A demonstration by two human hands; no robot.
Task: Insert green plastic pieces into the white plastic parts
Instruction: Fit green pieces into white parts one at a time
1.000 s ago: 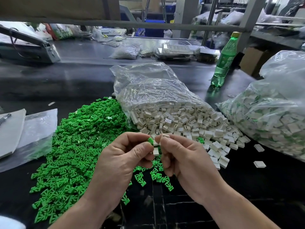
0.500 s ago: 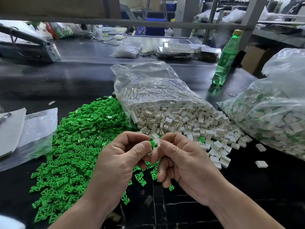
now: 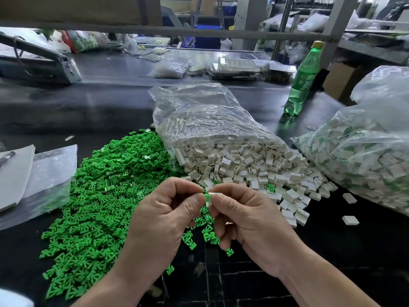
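My left hand (image 3: 163, 220) pinches a small green piece (image 3: 207, 197) between thumb and forefinger. My right hand (image 3: 247, 227) pinches a small white part (image 3: 213, 194) right against it; the two pieces touch between my fingertips, above the table's front. A big heap of green pieces (image 3: 104, 191) lies to the left. White parts (image 3: 250, 167) spill out of an open clear bag (image 3: 205, 120) in the middle.
A second clear bag (image 3: 358, 156) holding white parts with green in them fills the right side. A green bottle (image 3: 303, 78) stands behind it. Loose white parts (image 3: 350, 220) lie at the right. A flat plastic sleeve (image 3: 44, 180) and notebook lie at the left edge.
My fingertips have closed together: the green piece and the white part, slightly apart a second ago, now meet. Both hands stay in the same place.
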